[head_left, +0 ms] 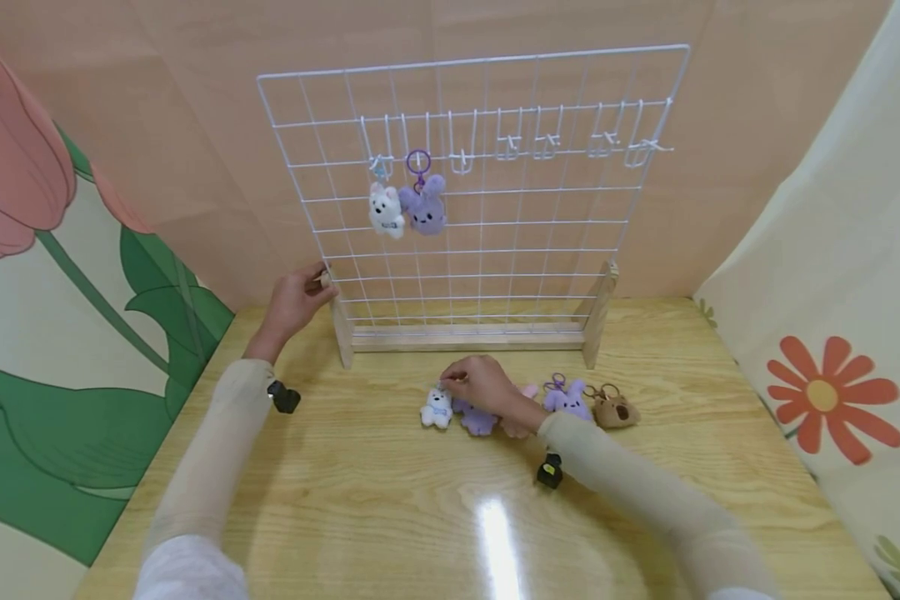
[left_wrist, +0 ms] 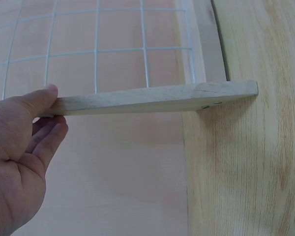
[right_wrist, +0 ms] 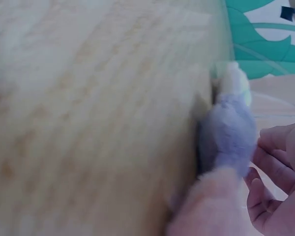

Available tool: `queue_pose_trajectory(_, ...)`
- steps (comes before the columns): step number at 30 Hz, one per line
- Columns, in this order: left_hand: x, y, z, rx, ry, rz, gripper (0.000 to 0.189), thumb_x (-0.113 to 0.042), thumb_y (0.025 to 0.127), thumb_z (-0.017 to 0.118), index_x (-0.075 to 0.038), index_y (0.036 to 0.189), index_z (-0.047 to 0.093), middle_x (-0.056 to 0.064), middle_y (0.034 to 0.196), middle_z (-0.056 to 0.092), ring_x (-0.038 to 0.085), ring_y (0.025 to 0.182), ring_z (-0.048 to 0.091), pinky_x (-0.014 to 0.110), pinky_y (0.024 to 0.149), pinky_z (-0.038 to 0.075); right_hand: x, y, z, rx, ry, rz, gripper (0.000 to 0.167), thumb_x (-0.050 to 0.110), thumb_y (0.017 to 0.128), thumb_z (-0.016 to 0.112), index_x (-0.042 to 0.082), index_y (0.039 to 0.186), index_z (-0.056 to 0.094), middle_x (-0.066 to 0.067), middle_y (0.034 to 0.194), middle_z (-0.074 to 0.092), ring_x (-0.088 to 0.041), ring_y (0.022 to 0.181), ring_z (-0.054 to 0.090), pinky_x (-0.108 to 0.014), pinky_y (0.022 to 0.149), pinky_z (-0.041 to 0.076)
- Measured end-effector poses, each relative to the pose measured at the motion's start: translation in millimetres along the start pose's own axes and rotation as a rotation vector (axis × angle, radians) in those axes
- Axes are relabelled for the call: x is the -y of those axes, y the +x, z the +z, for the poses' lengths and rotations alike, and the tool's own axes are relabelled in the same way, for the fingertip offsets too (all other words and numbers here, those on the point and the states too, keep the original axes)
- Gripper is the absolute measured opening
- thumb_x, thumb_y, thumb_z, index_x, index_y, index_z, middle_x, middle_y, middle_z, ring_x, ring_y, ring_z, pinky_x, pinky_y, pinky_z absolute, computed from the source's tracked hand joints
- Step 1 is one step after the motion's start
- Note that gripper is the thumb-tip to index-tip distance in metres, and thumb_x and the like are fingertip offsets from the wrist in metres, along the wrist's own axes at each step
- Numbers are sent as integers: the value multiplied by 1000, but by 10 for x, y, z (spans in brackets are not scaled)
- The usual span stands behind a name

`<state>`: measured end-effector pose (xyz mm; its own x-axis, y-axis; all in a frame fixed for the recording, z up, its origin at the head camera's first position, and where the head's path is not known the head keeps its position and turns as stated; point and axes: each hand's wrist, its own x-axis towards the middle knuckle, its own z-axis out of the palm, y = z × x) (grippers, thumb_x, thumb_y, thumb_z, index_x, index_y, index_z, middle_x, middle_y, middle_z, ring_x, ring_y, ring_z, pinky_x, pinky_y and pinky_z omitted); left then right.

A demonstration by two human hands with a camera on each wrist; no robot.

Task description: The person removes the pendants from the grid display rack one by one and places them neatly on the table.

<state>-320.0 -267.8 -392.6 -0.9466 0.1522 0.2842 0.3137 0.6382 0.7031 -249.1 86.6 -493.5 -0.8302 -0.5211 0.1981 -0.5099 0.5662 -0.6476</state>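
Note:
My left hand (head_left: 294, 302) pinches the top end of the wooden side leg (left_wrist: 152, 98) of a white wire grid rack, thumb on one face and fingers on the other. My right hand (head_left: 487, 387) reaches over a row of plush keychains, fingertips right at the top of a white dog plush keychain (head_left: 437, 408). In the right wrist view its fingers (right_wrist: 278, 162) are loosely bent with a gap between them, beside a blurred purple plush (right_wrist: 228, 132). Under the right hand lie a purple plush keychain (head_left: 477, 419) and a pink one (head_left: 517, 427), both partly hidden.
On the grid (head_left: 487, 208) hang a white dog plush (head_left: 386, 210) and a purple rabbit plush (head_left: 425, 206); several white hooks (head_left: 547, 146) line its upper bar to their right. Another purple rabbit keychain (head_left: 570, 400) and a brown one (head_left: 615, 410) lie on the wooden table (head_left: 390, 517).

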Motion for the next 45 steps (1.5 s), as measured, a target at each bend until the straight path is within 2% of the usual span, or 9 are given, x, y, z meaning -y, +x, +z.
queue_pose_trajectory(2,-2,-3,2,0,2,0,57,-16,100,69,6,147,49,28,141,57,41,122,63,49,99,57,40,-2,-71,-5,-17,2,15,18,98,71,9,106,80,0,99,78,-11,88,71,-28,74,61)
queue_pose_trajectory(9,-3,-7,4,1,3,8,54,-14,100,69,6,147,50,29,139,58,42,121,64,49,98,57,297,10,-437,-73,-28,-28,18,23,100,69,12,110,79,-1,107,77,-16,92,71,-26,60,56)
queue_pose_trajectory(14,-6,-17,-3,5,3,3,55,-15,100,69,5,147,50,29,139,58,42,122,64,49,99,57,515,64,-718,-142,-13,-49,20,22,100,70,9,112,79,-6,110,77,-18,93,72,-26,67,61)
queue_pose_trajectory(18,-6,-13,-5,6,-1,3,55,-15,100,69,6,147,49,29,139,58,42,122,64,49,98,57,657,125,-925,-194,-5,-69,23,23,99,71,7,113,78,-8,110,77,-19,91,72,-30,74,63)
queue_pose_trajectory(23,-6,-8,-4,5,-3,4,56,-14,100,69,9,146,49,30,139,58,42,121,64,49,98,57,791,202,-1146,-226,5,-90,26,24,100,70,4,116,76,-9,108,77,-20,91,72,-33,77,63)
queue_pose_trajectory(29,-12,-8,-5,2,-1,2,56,-15,100,69,8,146,49,30,139,58,43,121,64,50,99,57,936,306,-1347,-297,5,-140,27,22,99,71,2,116,76,-12,106,77,-23,92,72,-36,79,63)
queue_pose_trajectory(34,-6,-5,-8,4,-6,4,56,-16,100,69,7,147,49,29,139,58,42,121,64,50,99,57,1065,406,-1480,-398,-20,-180,30,24,98,73,2,119,75,-14,111,76,-24,95,72,-37,81,62)
queue_pose_trajectory(38,-2,-2,-7,3,-8,10,56,-15,99,69,6,147,49,29,138,58,42,121,64,49,99,57,1176,500,-1579,-480,-25,-175,34,26,96,75,3,121,74,-14,116,75,-25,99,72,-38,83,63)
queue_pose_trajectory(45,-11,-2,-4,0,-12,13,55,-13,99,70,8,145,49,30,139,58,43,121,64,48,99,57,1355,690,-1717,-571,1,-140,38,28,94,77,3,123,73,-12,122,74,-24,103,72,-35,88,62)
